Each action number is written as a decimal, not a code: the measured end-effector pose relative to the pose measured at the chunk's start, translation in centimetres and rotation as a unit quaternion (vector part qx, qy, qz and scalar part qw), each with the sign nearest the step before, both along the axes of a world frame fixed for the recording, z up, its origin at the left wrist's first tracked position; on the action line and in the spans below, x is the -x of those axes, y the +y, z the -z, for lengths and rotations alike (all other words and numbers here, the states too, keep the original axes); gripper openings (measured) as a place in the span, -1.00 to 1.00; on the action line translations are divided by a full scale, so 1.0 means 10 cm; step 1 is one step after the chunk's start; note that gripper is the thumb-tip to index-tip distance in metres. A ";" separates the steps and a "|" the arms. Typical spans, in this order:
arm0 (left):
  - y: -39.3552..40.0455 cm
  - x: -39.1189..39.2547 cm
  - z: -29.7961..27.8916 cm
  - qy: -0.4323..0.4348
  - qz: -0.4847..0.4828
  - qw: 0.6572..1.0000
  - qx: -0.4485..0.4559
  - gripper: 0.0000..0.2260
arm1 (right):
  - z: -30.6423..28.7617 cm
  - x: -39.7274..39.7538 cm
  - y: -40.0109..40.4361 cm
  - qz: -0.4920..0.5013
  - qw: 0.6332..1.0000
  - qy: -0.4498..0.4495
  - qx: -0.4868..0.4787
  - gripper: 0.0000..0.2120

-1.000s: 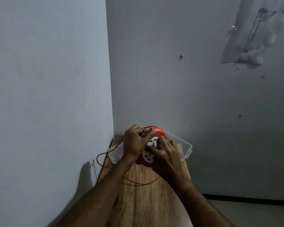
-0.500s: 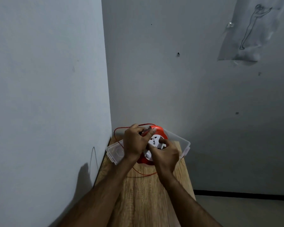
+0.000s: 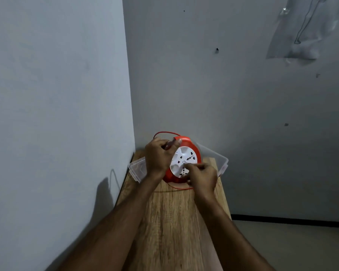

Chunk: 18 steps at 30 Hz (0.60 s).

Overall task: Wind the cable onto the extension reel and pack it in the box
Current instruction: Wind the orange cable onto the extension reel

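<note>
Clear box (image 3: 215, 156) just behind reel (image 3: 184, 163)

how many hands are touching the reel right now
2: the left hand grips the reel at its upper left rim; the right hand touches its white face, lower right.

A round orange plastic extension reel (image 3: 192, 145) with a white socket face stands tilted on a narrow wooden table (image 3: 172, 222) set in the corner of two grey walls, in front of a clear plastic box (image 3: 217, 159). The left hand (image 3: 158, 156) grips the reel's upper left rim, thumb on top, while the right hand (image 3: 203, 176) has its curled fingertips on the white face. A thin red cable (image 3: 164, 133) loops above the reel and trails across the tabletop below it.
</note>
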<state>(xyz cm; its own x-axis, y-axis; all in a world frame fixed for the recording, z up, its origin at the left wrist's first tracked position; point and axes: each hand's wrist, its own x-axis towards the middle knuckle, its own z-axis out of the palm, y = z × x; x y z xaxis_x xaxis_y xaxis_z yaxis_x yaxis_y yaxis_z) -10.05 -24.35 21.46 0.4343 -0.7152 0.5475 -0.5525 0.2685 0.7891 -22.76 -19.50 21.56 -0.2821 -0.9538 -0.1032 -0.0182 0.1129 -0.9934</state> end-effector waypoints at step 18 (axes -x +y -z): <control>0.00 -0.04 -0.04 -0.038 0.071 0.996 -0.023 -0.71 | 0.14 0.33 -0.16 -0.174 0.627 0.633 0.420 -0.54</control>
<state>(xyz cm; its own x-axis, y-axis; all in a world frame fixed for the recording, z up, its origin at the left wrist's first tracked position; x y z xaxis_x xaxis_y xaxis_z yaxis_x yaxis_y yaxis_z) -9.65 -24.32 21.87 0.2852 -0.7914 0.5407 -0.5702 0.3134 0.7594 -26.11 -21.12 20.20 0.6087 -0.5486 0.5732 -0.7305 -0.6694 0.1350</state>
